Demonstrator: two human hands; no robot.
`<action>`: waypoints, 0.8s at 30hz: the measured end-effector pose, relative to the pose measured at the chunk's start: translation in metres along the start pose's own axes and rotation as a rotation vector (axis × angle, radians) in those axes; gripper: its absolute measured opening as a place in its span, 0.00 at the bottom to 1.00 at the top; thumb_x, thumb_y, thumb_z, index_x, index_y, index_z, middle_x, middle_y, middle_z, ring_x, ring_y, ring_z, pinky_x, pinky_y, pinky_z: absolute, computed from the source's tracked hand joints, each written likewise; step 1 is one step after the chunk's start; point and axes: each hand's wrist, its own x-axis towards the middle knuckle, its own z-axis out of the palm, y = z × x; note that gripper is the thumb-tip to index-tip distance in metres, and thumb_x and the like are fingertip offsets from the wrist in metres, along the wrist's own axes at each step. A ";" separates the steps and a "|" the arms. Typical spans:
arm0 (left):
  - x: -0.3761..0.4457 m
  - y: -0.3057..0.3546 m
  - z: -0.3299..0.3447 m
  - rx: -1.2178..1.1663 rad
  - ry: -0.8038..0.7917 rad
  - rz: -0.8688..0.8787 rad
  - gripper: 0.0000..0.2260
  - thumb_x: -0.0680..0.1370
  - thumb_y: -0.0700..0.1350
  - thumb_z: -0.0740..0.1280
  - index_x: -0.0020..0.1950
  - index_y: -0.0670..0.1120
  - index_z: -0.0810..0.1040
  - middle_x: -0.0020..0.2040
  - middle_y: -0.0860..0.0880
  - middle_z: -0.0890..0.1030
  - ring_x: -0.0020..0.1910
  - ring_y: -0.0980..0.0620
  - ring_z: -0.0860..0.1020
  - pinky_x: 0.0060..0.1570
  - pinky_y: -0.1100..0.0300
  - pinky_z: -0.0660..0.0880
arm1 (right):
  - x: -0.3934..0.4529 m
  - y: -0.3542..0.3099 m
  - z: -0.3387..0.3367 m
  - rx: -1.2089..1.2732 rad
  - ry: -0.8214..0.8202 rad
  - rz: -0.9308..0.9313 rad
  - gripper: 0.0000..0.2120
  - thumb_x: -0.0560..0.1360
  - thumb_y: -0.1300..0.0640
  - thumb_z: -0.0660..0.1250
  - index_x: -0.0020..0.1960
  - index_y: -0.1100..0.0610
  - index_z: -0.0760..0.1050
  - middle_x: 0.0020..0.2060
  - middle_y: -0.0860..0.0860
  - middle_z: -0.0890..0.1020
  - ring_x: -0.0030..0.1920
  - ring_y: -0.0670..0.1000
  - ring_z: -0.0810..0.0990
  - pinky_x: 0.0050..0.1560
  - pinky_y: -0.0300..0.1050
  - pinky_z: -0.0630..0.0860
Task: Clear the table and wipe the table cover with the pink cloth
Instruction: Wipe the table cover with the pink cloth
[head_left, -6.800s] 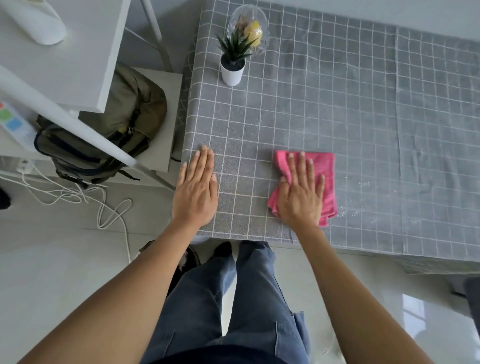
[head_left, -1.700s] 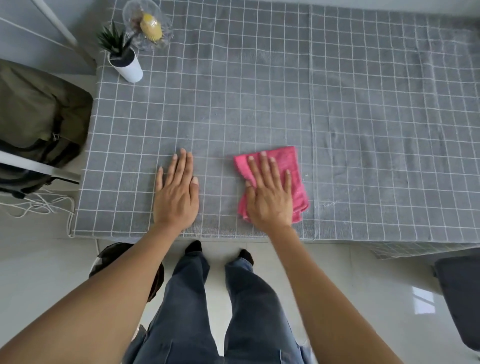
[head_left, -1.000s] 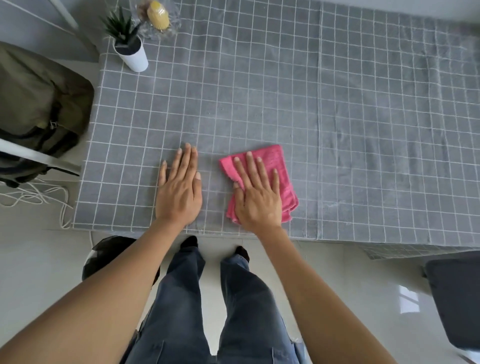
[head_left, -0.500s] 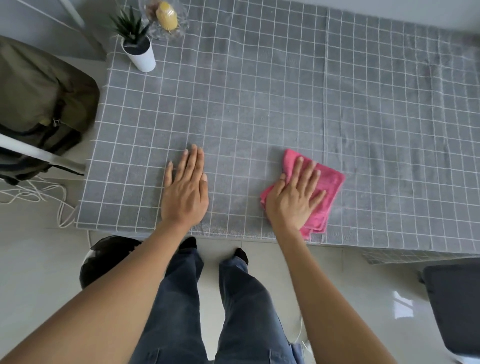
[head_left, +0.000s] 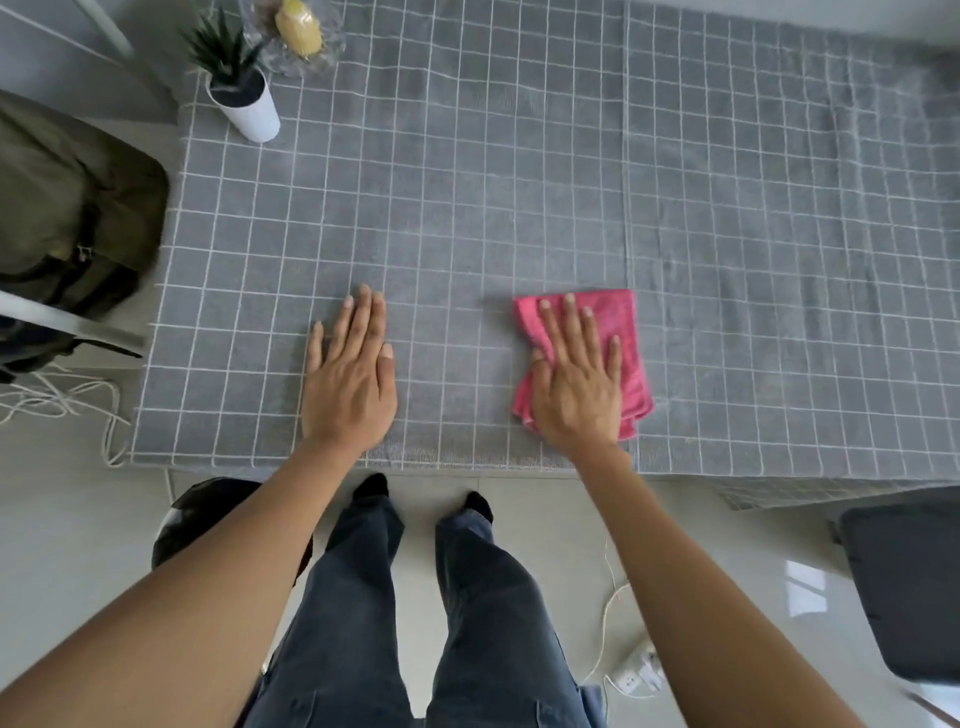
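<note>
Table cover (head_left: 519, 182), near-edge pink cloth (head_left: 626, 332)

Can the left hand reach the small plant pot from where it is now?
Probably yes. The left hand lies flat on the cover, and nothing stands between it and the pot at the far left corner. The person would likely need to lean forward.

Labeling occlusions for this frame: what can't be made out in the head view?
- Pink cloth: middle hidden under the right hand.
- Table cover: far and right parts cut off by the frame edges.
- Glass dish: cropped at the top, contents blurred.
- Backpack: cut off at the left edge.
</note>
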 end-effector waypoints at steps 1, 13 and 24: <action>0.000 0.000 0.000 0.000 0.002 0.000 0.25 0.81 0.51 0.37 0.78 0.47 0.42 0.79 0.51 0.44 0.78 0.54 0.42 0.77 0.47 0.44 | 0.001 0.012 -0.003 0.004 -0.001 0.056 0.26 0.80 0.45 0.37 0.77 0.43 0.36 0.77 0.45 0.40 0.76 0.48 0.37 0.75 0.58 0.38; 0.000 -0.001 0.006 0.036 0.042 -0.012 0.25 0.82 0.50 0.41 0.79 0.46 0.45 0.79 0.50 0.46 0.78 0.54 0.44 0.76 0.48 0.45 | 0.007 -0.089 0.014 0.082 -0.003 0.095 0.28 0.79 0.44 0.38 0.77 0.45 0.36 0.77 0.48 0.38 0.76 0.51 0.35 0.73 0.60 0.33; -0.001 0.001 0.000 0.011 0.024 -0.011 0.25 0.81 0.50 0.38 0.79 0.47 0.44 0.79 0.51 0.45 0.78 0.54 0.42 0.76 0.50 0.41 | 0.042 -0.032 -0.003 0.039 0.010 0.106 0.25 0.81 0.44 0.36 0.76 0.44 0.34 0.77 0.47 0.38 0.76 0.50 0.36 0.75 0.58 0.36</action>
